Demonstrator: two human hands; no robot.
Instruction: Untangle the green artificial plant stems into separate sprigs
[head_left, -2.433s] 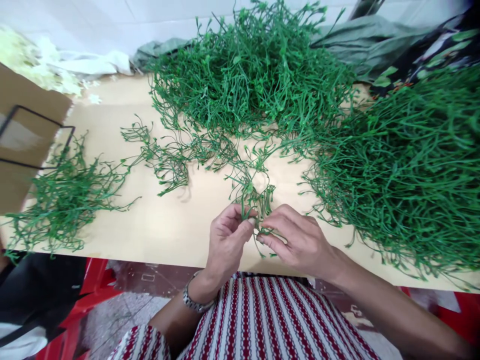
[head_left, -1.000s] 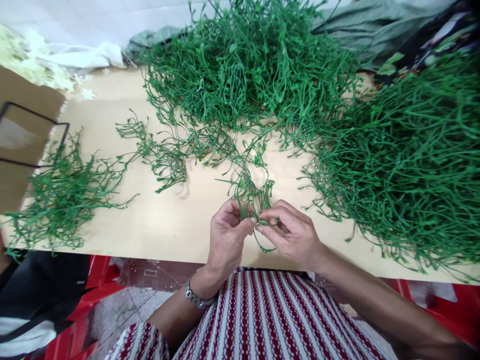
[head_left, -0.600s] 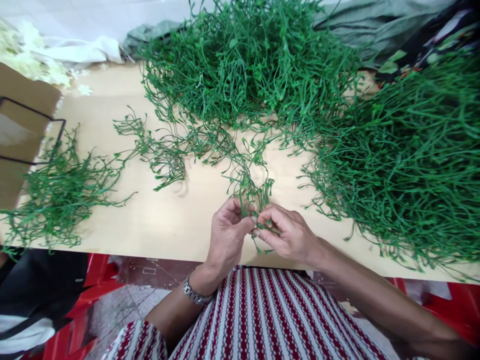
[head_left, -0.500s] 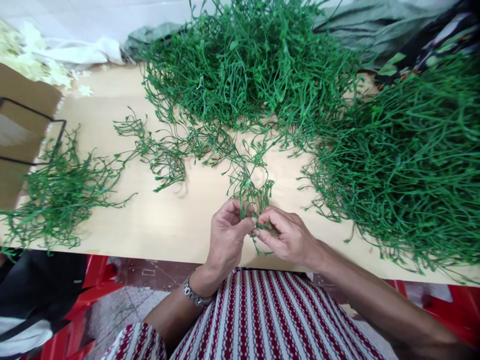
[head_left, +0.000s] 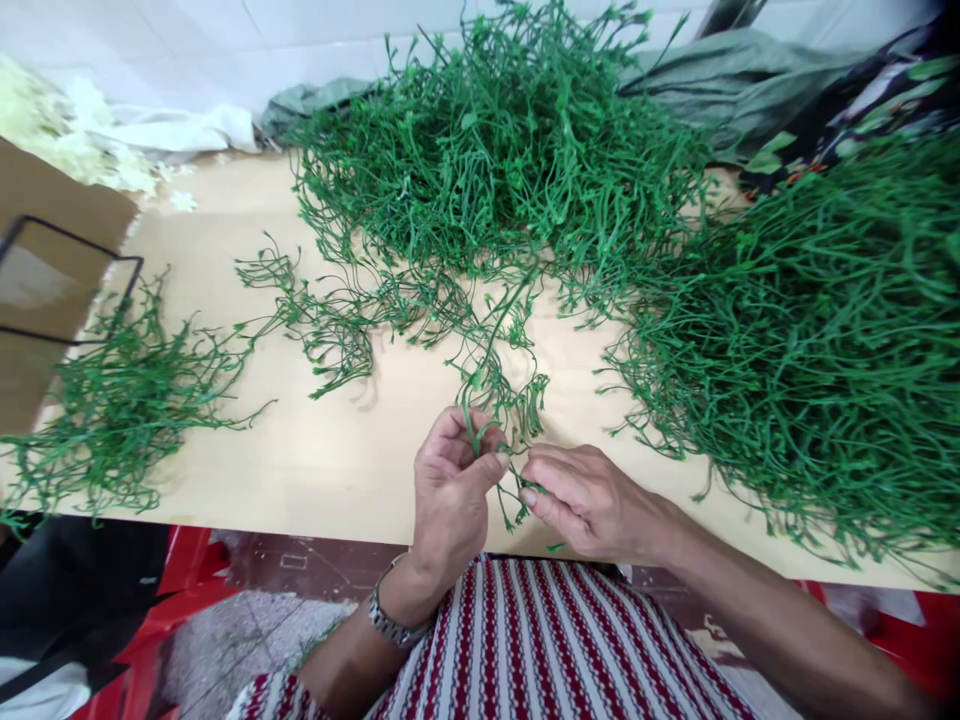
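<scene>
My left hand (head_left: pixel 454 490), a watch on its wrist, pinches a thin green artificial stem (head_left: pixel 471 425) between thumb and fingers near the table's front edge. Close beside it on the right, my right hand (head_left: pixel 592 500) is closed, thumb against forefinger, with a bit of green stem at its fingertips. The fingers hide how much it holds. Small green sprigs (head_left: pixel 517 400) lie on the table just beyond both hands. A loose line of more sprigs (head_left: pixel 337 335) runs off to the left.
A tall heap of green stems (head_left: pixel 495 160) stands at the back, and another large pile (head_left: pixel 810 370) covers the right side. On the left lie a smaller bunch (head_left: pixel 135 390), a cardboard box (head_left: pixel 60 210) and a black wire frame (head_left: pixel 82 240). Pale flowers (head_left: pixel 97 150) sit behind.
My hands have moved slightly apart, the right one a little to the right and down. A long stem now rises from my left hand. The whole view has shifted slightly.
</scene>
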